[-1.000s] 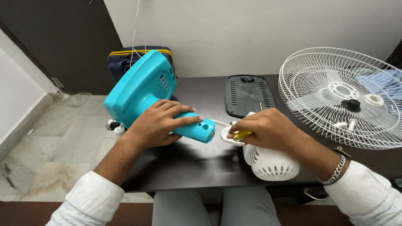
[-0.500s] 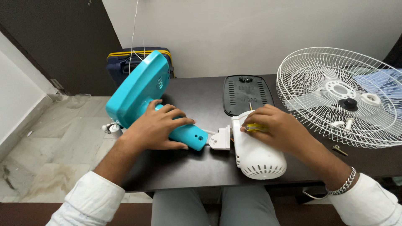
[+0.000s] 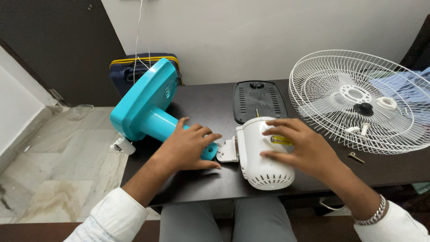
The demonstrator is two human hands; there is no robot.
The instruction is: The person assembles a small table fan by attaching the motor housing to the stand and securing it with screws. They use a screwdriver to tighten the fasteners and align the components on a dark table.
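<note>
Head view: left hand (image 3: 190, 148) grips the teal fan stand (image 3: 152, 110) neck, right hand (image 3: 298, 145), fingers spread, steadies the white motor housing (image 3: 262, 154); keep both level so the white bracket (image 3: 228, 151) seats squarely.

Stand neck (image 3: 166, 125): near end lay under the left hand (image 3: 188, 148).
Screwdriver (image 3: 280, 140): only a bit of yellow handle showed between the right hand's (image 3: 304, 150) fingers; its grip could not be told.
Motor housing (image 3: 262, 157): right side was covered by that hand.
Grille (image 3: 358, 98): right rim was cut by the frame edge.
Bag (image 3: 130, 71): mostly hidden behind the stand base (image 3: 143, 98).
Small parts in grille: too small to tell.
</note>
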